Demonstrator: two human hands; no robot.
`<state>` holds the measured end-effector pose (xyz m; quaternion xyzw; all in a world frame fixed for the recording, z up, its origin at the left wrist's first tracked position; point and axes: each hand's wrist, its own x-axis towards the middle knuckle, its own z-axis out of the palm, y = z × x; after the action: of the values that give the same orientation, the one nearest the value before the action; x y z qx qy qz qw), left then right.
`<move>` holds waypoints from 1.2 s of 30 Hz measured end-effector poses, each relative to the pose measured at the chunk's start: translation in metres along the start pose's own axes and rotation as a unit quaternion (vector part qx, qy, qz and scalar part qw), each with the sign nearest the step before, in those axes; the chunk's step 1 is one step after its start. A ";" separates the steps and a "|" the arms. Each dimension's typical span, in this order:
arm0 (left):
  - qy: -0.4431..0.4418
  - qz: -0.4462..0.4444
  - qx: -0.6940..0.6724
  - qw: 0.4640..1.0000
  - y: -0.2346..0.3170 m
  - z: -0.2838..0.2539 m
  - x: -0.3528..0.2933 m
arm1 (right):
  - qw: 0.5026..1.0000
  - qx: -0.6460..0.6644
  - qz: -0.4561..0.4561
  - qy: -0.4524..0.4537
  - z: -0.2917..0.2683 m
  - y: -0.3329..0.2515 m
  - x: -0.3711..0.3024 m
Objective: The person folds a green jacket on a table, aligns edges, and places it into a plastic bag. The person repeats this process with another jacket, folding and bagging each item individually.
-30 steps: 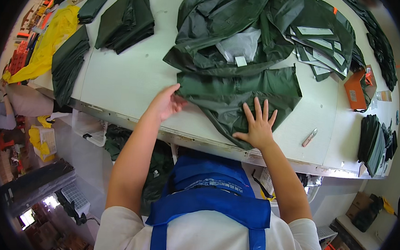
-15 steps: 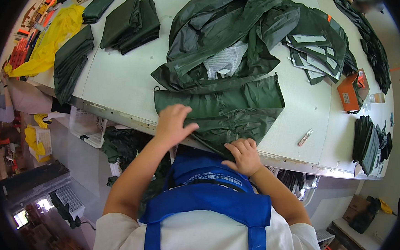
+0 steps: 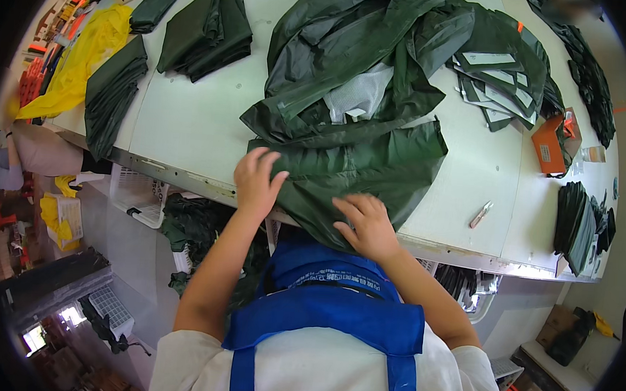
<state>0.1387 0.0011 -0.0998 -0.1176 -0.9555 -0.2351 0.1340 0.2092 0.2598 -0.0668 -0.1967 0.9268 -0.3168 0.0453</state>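
A dark green, slightly shiny sheet of coated fabric [image 3: 390, 157] lies on the table in front of me, its near end hanging over the edge towards my apron. At the left border of this fabric is my left hand [image 3: 256, 183], fingers spread and gripping nothing. My right hand [image 3: 370, 226] rests over the near part with its fingers stretched out, open. Just beyond, a heaped dark green garment [image 3: 350, 51] shows a patch of white mesh lining [image 3: 362, 97]. Whether the sheet joins that heap is hidden by the folds.
Folded green stacks [image 3: 207, 35] and yellow fabric [image 3: 92, 56] lie left on the white table [image 3: 188, 127]. Green pieces with white labels [image 3: 495, 81], an orange box [image 3: 549, 149], a small cutter [image 3: 481, 214] and another green stack [image 3: 572, 229] are right. Another person [image 3: 39, 154] stands far left.
My left hand has shifted left to the fabric's side. My right hand has moved left and away from me, off the table's front edge. The near part of the sheet looks flatter.
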 end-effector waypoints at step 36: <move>-0.086 0.010 -0.228 0.970 0.047 -0.013 -0.038 | 0.921 -0.084 0.192 0.328 -0.047 0.092 0.043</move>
<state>0.1907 0.0292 -0.0807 -0.1742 -0.8834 -0.4344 0.0232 0.1287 0.3359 -0.0834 0.0973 0.9328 -0.2696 -0.2182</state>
